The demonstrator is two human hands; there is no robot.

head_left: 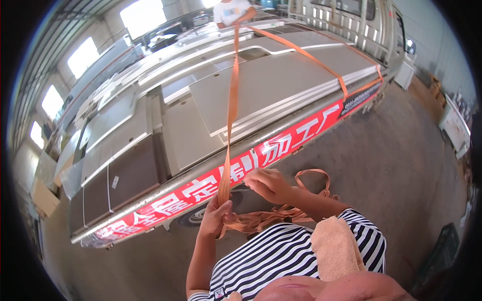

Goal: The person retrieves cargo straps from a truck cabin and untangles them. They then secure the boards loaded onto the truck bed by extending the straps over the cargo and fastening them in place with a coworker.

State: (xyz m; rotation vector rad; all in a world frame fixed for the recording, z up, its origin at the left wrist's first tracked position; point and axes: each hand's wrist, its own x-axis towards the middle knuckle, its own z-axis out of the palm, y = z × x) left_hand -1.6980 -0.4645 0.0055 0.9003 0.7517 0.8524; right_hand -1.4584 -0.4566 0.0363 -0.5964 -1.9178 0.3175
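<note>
An orange webbing strap [233, 100] runs from the far side of the truck bed down over the stacked panels [271, 83] to me. My left hand [217, 214] is closed round its near end, just outside the bed's edge. Loose folds of the same strap [273, 218] hang below and to the right of that hand. My right hand [269, 184] is beside the red banner [251, 163] on the truck's side, its fingers curled. Whether anything is inside those fingers is hidden.
More orange straps [301, 49] cross the load toward the cab [396, 30]. A person [232, 12] stands across the bed, an arm near the strap. Dark brown panels [135, 175] lie at the near left. A truck wheel [193, 215] shows below the banner.
</note>
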